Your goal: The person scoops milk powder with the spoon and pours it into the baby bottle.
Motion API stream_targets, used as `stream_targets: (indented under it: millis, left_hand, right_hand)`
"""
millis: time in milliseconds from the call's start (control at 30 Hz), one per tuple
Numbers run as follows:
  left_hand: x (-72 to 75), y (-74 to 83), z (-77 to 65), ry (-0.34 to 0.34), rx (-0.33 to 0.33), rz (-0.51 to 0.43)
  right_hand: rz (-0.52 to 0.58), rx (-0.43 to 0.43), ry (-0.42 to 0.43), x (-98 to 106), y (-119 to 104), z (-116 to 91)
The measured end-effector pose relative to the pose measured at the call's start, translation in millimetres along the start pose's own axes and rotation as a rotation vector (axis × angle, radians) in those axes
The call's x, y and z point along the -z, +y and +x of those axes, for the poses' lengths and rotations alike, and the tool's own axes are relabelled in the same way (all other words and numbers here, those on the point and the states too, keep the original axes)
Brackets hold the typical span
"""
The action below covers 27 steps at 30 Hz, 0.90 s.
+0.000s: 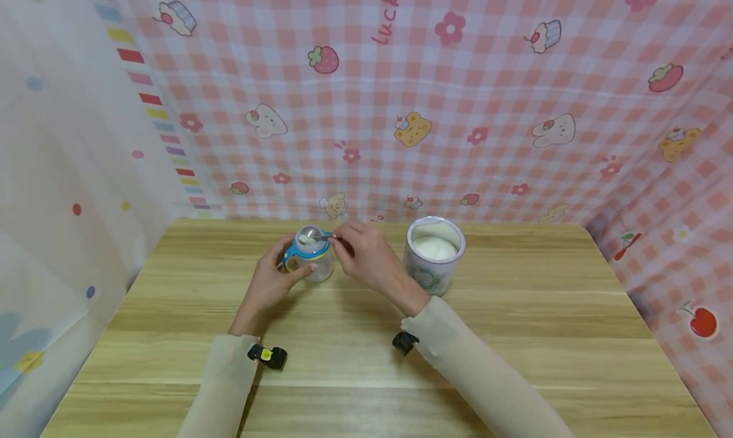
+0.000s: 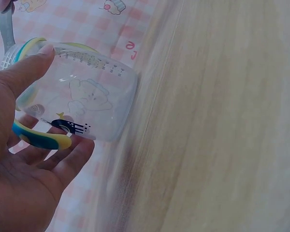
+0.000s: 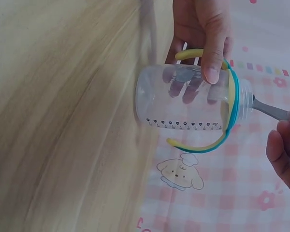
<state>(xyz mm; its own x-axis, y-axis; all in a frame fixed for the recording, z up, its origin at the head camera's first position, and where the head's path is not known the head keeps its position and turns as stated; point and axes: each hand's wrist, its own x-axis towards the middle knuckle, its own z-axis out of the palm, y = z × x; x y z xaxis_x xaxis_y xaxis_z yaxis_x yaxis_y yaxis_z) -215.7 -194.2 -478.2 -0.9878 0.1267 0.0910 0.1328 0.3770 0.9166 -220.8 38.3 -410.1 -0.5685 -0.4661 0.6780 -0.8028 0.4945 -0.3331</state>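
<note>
The fingers of the right hand (image 1: pixel 369 253) pinch the handle of a grey spoon (image 3: pixel 270 110), whose bowl sits at the open mouth of a clear bottle (image 3: pixel 183 111) with a little white powder (image 1: pixel 307 239) on it. The fingers of the left hand (image 1: pixel 269 279) grasp the bottle, thumb on the near side, the others behind, around one of its two curved handles (image 3: pixel 203 150). The bottle stands upright near the far edge of the counter (image 1: pixel 515 336), left of the middle. Farther right, also toward the far edge, an open can (image 1: pixel 429 275) stands upright with plenty of similar white powder inside. Beyond the far edge hangs a pink checked cloth (image 1: pixel 366 107).

The filling seems to be at an early stage: both containers are uncovered and a scoop is at the bottle, but no clear layer of powder shows on the bottle's floor. Emptying this spoonful appears left to do. No lid for either container is visible, and whether more scoops are needed cannot be told.
</note>
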Motion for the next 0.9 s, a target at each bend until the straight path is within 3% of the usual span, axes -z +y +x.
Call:
stream_targets:
  millis: [267,600,900]
  left_hand:
    - [0.1,0.8,0.2,0.008,0.0,0.003]
    - [0.1,-0.5,1.1,0.008,-0.012,0.0]
    - [-0.6,-0.9,1.1,0.01,-0.011,0.008]
  right_hand:
    - [-0.118,0.116,-0.015,2.2,-2.7,-0.1]
    - [-0.162,0.203,-0.034,4.5,-4.7,1.4]
    - [-0.14,0.166,-0.045,5.1,-5.0,0.5]
